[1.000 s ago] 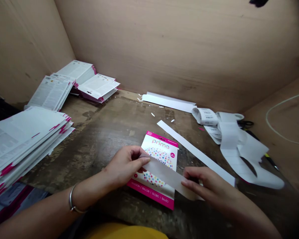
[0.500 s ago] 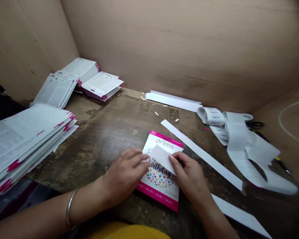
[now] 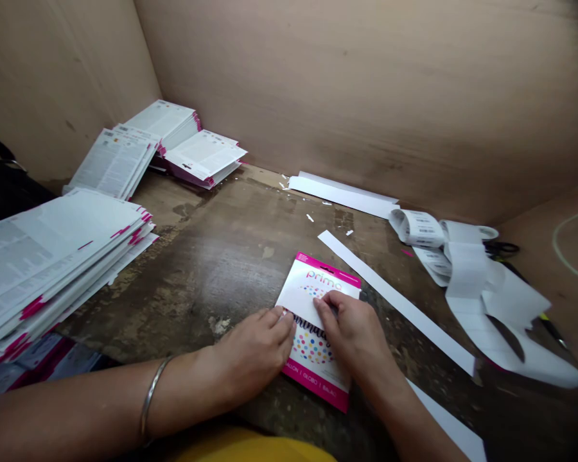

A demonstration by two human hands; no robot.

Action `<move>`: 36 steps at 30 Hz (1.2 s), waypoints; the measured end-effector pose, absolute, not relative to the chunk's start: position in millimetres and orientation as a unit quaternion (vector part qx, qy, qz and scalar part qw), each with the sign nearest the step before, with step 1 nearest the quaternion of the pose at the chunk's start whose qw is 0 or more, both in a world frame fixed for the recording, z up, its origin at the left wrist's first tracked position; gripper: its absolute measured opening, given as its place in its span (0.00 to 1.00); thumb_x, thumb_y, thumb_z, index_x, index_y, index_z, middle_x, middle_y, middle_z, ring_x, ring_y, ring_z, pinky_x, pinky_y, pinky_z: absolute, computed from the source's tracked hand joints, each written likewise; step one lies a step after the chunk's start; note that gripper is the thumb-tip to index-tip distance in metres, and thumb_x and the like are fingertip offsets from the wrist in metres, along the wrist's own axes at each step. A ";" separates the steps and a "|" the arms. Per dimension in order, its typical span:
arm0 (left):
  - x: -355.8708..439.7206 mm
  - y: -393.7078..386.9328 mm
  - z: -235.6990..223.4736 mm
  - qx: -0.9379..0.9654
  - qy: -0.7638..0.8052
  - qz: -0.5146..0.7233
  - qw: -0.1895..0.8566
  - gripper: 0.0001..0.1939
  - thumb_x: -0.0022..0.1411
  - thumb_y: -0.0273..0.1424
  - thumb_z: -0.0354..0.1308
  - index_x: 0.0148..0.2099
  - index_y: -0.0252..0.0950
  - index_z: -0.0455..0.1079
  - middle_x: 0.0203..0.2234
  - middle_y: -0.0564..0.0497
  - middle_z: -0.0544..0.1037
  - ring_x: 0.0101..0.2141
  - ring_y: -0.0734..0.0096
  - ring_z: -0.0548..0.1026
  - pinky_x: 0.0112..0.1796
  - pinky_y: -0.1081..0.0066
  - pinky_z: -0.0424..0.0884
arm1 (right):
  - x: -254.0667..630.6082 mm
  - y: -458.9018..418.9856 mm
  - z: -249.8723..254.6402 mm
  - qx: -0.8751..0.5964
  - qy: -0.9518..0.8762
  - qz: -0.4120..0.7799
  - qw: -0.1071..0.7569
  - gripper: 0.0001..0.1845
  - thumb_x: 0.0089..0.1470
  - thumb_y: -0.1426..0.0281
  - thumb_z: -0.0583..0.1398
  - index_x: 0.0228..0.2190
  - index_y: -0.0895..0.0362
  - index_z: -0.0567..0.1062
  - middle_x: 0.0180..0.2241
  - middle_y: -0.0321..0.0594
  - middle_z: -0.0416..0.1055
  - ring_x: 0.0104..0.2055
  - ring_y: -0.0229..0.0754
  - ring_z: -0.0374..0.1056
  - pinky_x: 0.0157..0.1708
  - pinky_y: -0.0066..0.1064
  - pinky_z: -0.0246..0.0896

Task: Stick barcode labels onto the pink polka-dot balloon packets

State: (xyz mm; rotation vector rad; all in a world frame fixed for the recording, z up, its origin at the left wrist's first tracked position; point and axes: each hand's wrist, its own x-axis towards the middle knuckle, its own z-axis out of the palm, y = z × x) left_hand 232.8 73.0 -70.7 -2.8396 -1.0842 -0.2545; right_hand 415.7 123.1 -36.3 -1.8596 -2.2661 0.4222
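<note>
A pink-and-white balloon packet (image 3: 318, 350) with coloured dots lies face up on the worn table (image 3: 212, 256) in front of me. A white sticker (image 3: 304, 305) lies across its upper part. My left hand (image 3: 255, 356) presses its fingertips flat on the sticker's left end. My right hand (image 3: 354, 337) presses down on the sticker's right part, fingers stretched out. Neither hand grips anything.
Stacks of packets lie face down at the left (image 3: 48, 256) and in the far left corner (image 3: 158, 144). White backing strips (image 3: 395, 298) and a roll of barcode labels (image 3: 417, 228) lie to the right. Scissors (image 3: 501, 247) rest by the right wall. Wooden walls enclose the table.
The sticker, held in the air over the packet a second ago, now lies on the packet. Both hands came together and press it flat. The long backing strip lies at the lower right.
</note>
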 end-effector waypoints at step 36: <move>230.4 135.0 -34.6 -0.372 -0.591 -0.300 -0.650 0.31 0.49 0.34 0.63 0.54 0.29 0.61 0.44 0.39 0.75 0.42 0.61 0.74 0.36 0.69 0.70 | 426.9 72.3 -78.8 -0.516 -0.836 -0.022 0.183 0.18 0.54 0.75 0.57 0.47 0.58 0.73 0.52 0.46 0.68 0.43 0.50 0.63 0.42 0.43 0.60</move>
